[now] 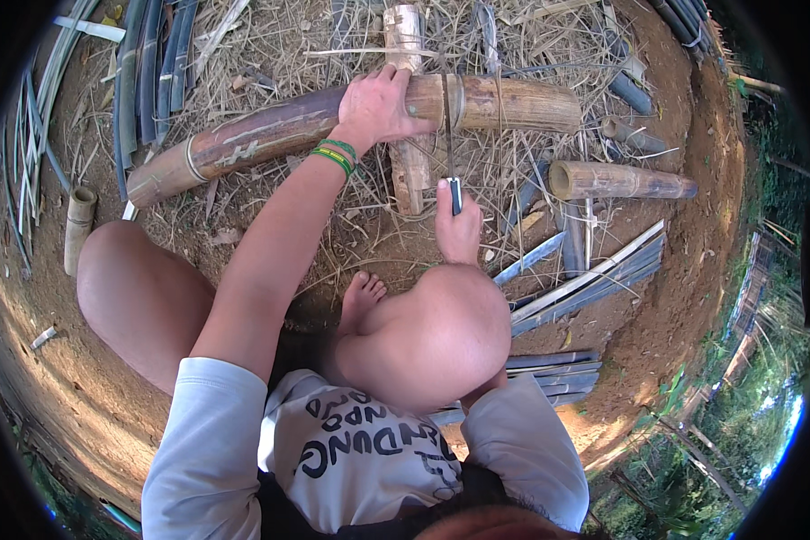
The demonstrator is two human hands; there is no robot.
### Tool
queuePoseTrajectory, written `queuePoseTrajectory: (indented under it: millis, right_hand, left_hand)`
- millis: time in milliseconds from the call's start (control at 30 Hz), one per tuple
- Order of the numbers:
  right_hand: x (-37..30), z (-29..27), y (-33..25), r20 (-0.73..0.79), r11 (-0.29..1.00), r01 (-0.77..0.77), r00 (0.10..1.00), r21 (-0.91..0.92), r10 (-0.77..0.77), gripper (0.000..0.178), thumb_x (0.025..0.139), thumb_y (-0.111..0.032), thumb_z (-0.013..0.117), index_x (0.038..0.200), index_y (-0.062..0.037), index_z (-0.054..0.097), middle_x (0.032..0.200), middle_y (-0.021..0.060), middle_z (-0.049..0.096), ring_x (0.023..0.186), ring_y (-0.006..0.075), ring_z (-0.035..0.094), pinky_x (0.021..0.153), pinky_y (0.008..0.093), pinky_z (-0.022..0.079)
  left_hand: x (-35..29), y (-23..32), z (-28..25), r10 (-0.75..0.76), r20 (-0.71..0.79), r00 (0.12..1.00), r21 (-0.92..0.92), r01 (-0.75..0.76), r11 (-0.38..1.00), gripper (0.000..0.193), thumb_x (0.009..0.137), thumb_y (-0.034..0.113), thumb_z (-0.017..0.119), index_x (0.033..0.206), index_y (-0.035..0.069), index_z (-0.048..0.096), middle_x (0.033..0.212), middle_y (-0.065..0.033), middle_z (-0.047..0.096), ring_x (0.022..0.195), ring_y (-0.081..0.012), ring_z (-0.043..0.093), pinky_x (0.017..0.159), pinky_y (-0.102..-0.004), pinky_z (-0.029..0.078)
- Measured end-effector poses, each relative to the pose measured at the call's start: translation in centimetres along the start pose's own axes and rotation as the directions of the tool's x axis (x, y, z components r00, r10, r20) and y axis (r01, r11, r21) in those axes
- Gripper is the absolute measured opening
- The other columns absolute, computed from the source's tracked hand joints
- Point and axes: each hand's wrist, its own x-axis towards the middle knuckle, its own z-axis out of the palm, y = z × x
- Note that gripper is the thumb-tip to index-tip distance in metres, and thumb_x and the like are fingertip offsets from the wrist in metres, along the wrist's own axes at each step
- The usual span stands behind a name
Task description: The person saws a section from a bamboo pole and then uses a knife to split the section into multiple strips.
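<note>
Dark-bladed saw (450,151) across thick brown bamboo (270,129)

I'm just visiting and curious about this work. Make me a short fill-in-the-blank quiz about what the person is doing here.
1. The left hand rests on the thick bamboo pole.
The wristband above it is mainly ____ in colour.
2. The bladed tool is held in the person's ____ hand.
3. The foot in view wears no shoe; it is ____.

Missing words: green; right; bare.

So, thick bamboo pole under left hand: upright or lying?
Lying: the bamboo pole stretches sideways across the short log, left hand on top.
</note>
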Motion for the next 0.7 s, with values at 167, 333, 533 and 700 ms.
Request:
queuePoseTrajectory:
  millis: [167, 333, 533, 700]
  right_hand:
    - [-0.5, 0.1, 0.3, -0.008, 0.999, -0.004, 1.000, 0.034, 0.004, 0.053, 0.104, -0.042, 0.063, 0.094, 0.0090, 0.070, 0.080, 0.0339, 0.068, 0.081, 0.0537, 0.069, 0.073, 0.0557, 0.052]
    - [-0.7, -0.5, 0.4, 0.018, 0.998, -0.002, 1.000, 0.066, 0.001, 0.053, 0.104, -0.043, 0.064, 0.095, 0.0097, 0.070, 0.081, 0.0341, 0.068, 0.082, 0.0538, 0.070, 0.073, 0.0553, 0.052]
    - [-1.5, -1.3, -0.2, -0.005, 1.000, -0.002, 1.000, 0.003, 0.002, 0.059, 0.106, -0.048, 0.062, 0.087, 0.0076, 0.070, 0.068, 0.0239, 0.062, 0.062, 0.0337, 0.057, 0.065, 0.0493, 0.047]
    - [-0.7, -2.3, -0.7, 0.024, 1.000, 0.016, 1.000, -0.027, -0.015, 0.061, 0.105, -0.049, 0.061, 0.089, 0.0094, 0.070, 0.070, 0.0265, 0.063, 0.064, 0.0386, 0.060, 0.068, 0.0504, 0.048]
  left_hand:
    - [1.4, -0.1, 0.0, -0.130, 0.089, 0.988, -0.056, 0.135, 0.989, 0.088, 0.080, 0.078, 0.064, 0.128, 0.004, 0.072, 0.135, -0.0205, 0.067, 0.124, -0.0349, 0.068, 0.108, -0.0464, 0.051]
    - [1.7, 0.2, 0.0, -0.172, 0.158, 0.972, -0.124, 0.192, 0.974, 0.084, 0.081, 0.077, 0.063, 0.125, 0.006, 0.074, 0.125, -0.0194, 0.073, 0.117, -0.0340, 0.071, 0.107, -0.0478, 0.050]
    - [-0.3, 0.9, 1.6, -0.132, -0.057, 0.990, -0.081, 0.127, 0.989, 0.078, 0.079, 0.072, 0.066, 0.122, 0.007, 0.074, 0.119, -0.0184, 0.075, 0.112, -0.0345, 0.073, 0.109, -0.0495, 0.049]
    - [-0.4, 0.8, 1.0, -0.141, -0.018, 0.990, -0.134, 0.138, 0.981, 0.072, 0.077, 0.066, 0.069, 0.121, 0.009, 0.074, 0.120, -0.0158, 0.075, 0.112, -0.0343, 0.073, 0.108, -0.0499, 0.049]
